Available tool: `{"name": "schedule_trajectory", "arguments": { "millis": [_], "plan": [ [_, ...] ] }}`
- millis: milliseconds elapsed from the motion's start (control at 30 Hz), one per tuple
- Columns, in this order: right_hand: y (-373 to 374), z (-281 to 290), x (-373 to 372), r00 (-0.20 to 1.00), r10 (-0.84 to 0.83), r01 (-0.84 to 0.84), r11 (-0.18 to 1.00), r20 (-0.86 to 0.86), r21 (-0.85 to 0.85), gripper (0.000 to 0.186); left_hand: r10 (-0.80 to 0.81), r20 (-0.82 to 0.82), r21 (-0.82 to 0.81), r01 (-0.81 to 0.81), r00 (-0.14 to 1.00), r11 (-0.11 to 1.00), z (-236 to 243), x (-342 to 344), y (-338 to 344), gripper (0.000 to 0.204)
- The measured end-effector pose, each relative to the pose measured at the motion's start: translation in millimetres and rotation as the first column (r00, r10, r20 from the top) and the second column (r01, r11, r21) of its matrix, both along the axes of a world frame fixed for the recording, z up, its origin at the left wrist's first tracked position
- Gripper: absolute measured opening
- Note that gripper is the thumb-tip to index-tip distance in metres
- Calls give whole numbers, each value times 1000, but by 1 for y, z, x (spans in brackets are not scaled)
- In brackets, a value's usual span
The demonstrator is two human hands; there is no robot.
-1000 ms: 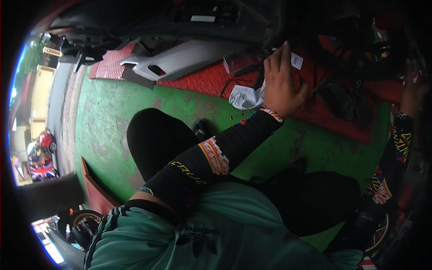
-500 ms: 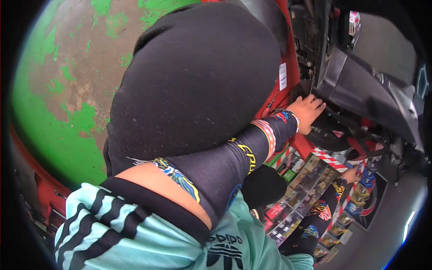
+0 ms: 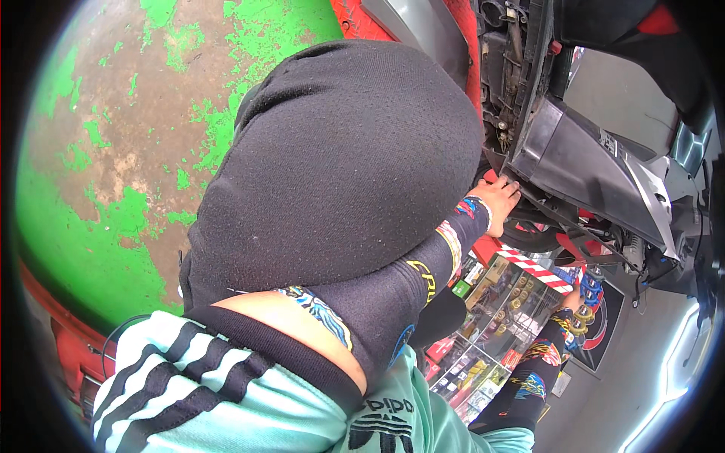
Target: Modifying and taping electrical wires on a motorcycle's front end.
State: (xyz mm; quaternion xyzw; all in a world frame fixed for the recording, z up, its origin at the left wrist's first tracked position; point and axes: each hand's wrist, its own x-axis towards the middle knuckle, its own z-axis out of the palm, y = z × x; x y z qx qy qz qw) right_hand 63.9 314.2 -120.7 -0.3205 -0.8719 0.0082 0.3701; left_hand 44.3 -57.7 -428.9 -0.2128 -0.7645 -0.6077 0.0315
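Beside my bent black-clad knee, my left hand reaches toward the motorcycle, fingers apart, at the lower edge of a dark grey body panel and near a wheel. Exposed mechanical parts show above that hand. Farther down, my right hand is beside a red-and-white striped edge; its fingers are small and partly hidden, so their grip is unclear. Both forearms wear patterned dark sleeves.
At left is worn green-painted floor, with red metal equipment at its edge. A grey panel lies on red plating at the top. Glass shelving with goods and a lit grey ceiling appear at lower right.
The view has swung sharply from the low red platform to the motorcycle and shelves. Since half a second ago, my left hand appears slightly further left and lower, fingers still apart on the bike.
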Motion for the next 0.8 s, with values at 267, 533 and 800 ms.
{"name": "schedule_trajectory", "arguments": {
  "millis": [267,533,800],
  "plan": [
    [42,10,-13,999,-17,17,1000,40,19,58,-35,-59,11,36,998,999,0,5,-8,89],
    [132,20,-48,990,57,-66,996,132,64,56,66,-175,102,-48,982,994,-11,5,-3,75],
    [140,-19,-84,862,502,-499,865,-75,62,38,104,-361,105,-71,927,992,16,5,-12,74]
  ]
}}
